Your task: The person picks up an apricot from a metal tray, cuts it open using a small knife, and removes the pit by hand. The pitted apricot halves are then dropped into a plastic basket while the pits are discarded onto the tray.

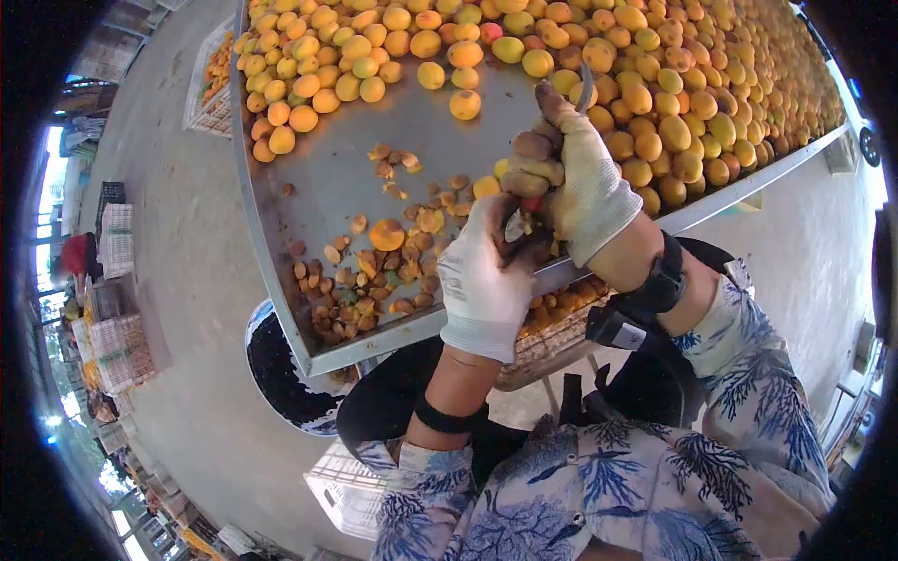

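Note:
My left hand and my right hand wear white gloves with dark, stained fingers and meet over the front edge of a metal tray table. The right fingers are wrapped round a knife, whose curved blade points up and away. The left fingers are bent against the right hand, around something dark and too hidden to name. Beside them lies a small yellow fruit. Pits and fruit scraps cover the near left part of the tray, and whole orange-yellow fruits are heaped behind and to the right.
Below the tray's left corner stands a bucket with dark contents. A white crate is on the floor near my legs. Fruit pieces fill a basket under the front edge. Stacked crates and a person in red are at the far left.

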{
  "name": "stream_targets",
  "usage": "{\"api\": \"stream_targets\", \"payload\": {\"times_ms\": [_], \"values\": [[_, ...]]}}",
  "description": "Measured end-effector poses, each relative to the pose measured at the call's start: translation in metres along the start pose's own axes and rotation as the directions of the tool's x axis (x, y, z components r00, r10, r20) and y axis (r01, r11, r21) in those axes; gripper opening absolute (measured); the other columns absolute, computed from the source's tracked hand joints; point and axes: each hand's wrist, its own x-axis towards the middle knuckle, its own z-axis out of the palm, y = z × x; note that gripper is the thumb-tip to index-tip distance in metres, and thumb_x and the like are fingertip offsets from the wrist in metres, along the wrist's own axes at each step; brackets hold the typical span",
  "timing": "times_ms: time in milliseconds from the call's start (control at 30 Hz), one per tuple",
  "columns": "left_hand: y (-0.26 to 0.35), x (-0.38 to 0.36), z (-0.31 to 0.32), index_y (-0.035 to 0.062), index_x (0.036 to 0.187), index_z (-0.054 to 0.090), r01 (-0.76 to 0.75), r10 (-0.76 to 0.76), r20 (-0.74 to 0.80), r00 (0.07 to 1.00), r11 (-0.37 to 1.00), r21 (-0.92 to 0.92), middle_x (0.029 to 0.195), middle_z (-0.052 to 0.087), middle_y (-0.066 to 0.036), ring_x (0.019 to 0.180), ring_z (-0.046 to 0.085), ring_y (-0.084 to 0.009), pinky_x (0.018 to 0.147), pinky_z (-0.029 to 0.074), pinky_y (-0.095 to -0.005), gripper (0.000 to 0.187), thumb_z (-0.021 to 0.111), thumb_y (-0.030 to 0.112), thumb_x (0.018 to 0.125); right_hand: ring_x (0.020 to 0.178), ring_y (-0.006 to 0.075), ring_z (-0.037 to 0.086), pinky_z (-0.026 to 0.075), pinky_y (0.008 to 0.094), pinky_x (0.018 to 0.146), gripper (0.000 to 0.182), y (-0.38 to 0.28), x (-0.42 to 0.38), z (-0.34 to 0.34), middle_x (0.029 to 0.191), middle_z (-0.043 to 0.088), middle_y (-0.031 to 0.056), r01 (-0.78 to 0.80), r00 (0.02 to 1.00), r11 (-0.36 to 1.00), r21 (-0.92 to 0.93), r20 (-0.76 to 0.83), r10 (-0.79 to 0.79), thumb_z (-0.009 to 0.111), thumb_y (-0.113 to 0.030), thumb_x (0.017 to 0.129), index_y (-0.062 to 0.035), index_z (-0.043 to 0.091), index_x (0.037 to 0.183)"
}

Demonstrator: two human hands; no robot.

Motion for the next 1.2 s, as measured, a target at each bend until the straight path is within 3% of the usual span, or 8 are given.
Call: {"api": "stream_targets", "payload": {"times_ms": [67,167,467,733,800,933,1000,1200], "values": [[0.018,0.002,-0.003,-0.0025,0.122,0.056,0.256,-0.259,0.047,0.965,0.879,-0.402,0.121,0.062,-0.013,0.1,0.063,-0.018,0.079,0.053,-0.0298,0.057,0.069,-0.01,0.067,0.042,0.0157,0.032,0.024,0.0303,0.042,0.038,-0.005,0.001,-0.003,0.051,0.035,-0.0001,0.014,0.998,1.0,-0.01,0.064,-0.013,0.056,-0.046,0.092,-0.016,0.041,0.075],[0.002,0.007,-0.007,-0.0023,0.124,0.055,0.176,-0.173,0.031,0.984,0.956,-0.235,0.12,0.062,-0.012,0.099,0.063,-0.0172,0.08,0.052,-0.0289,0.062,0.071,-0.011,0.065,0.039,0.014,0.028,0.023,0.0305,0.039,0.052,-0.013,0.001,-0.001,0.049,0.033,-0.0005,0.292,0.872,0.956,-0.006,0.413,-0.263,0.057,-0.054,0.09,-0.0146,0.036,0.063],[0.003,0.001,-0.005,-0.0022,0.121,0.055,0.38,-0.365,0.156,0.918,0.696,-0.609,0.11,0.065,-0.009,0.1,0.062,-0.0141,0.085,0.052,-0.0298,0.058,0.072,-0.008,0.066,0.039,0.0096,0.024,0.023,0.025,0.04,0.05,0.011,-0.031,0.013,0.05,0.033,0.0004,0.339,0.881,0.877,-0.34,0.442,-0.169,0.053,-0.051,0.094,-0.015,0.035,0.065],[-0.024,0.004,0.001,-0.0004,0.122,0.053,0.148,-0.119,-0.125,0.985,0.954,0.26,0.102,0.066,-0.015,0.093,0.066,-0.0218,0.082,0.05,-0.0326,0.054,0.067,-0.004,0.07,0.041,0.0105,0.023,0.023,0.0264,0.042,0.039,0.021,-0.021,0.024,0.052,0.031,-0.0021,-0.116,0.985,0.983,-0.144,-0.146,0.095,0.057,-0.042,0.094,-0.0169,0.039,0.071],[-0.035,0.007,0.004,-0.001,0.121,0.055,-0.015,0.079,-0.18,0.981,0.943,0.333,0.1,0.066,-0.018,0.09,0.066,-0.0234,0.08,0.05,-0.0331,0.053,0.066,-0.002,0.069,0.042,0.0117,0.025,0.024,0.0274,0.043,0.039,0.026,-0.006,0.008,0.053,0.033,-0.0015,-0.098,0.995,0.993,-0.062,-0.038,0.096,0.058,-0.041,0.094,-0.0163,0.04,0.071],[-0.024,0.013,-0.001,-0.0022,0.117,0.058,0.026,-0.029,-0.17,0.985,0.999,-0.018,0.099,0.067,-0.014,0.085,0.065,-0.02,0.078,0.05,-0.0314,0.042,0.064,0.0,0.076,0.045,0.0142,0.03,0.027,0.0299,0.046,0.038,0.013,-0.005,0.016,0.052,0.037,0.0001,-0.049,0.998,0.994,0.098,-0.037,0.053,0.061,-0.042,0.092,-0.0145,0.044,0.073],[-0.019,0.01,-0.006,-0.0036,0.113,0.061,0.359,-0.437,-0.021,0.899,0.766,-0.533,0.097,0.068,-0.01,0.082,0.063,-0.0156,0.076,0.051,-0.0288,0.03,0.06,0.003,0.084,0.048,0.0134,0.032,0.028,0.0301,0.048,0.036,0.004,0.011,0.007,0.055,0.041,0.0013,0.033,0.999,0.995,0.098,-0.023,-0.031,0.061,-0.042,0.092,-0.0134,0.047,0.074],[-0.012,-0.003,-0.01,-0.0012,0.106,0.064,0.092,-0.101,-0.044,0.994,0.982,-0.165,0.085,0.069,-0.011,0.077,0.066,-0.0209,0.07,0.052,-0.032,0.022,0.058,0.003,0.085,0.049,0.0103,0.039,0.035,0.0283,0.048,0.025,-0.033,-0.009,0.013,0.065,0.053,0.0012,0.394,0.916,0.835,-0.383,0.235,-0.325,0.061,-0.033,0.091,-0.0086,0.063,0.092]]}}
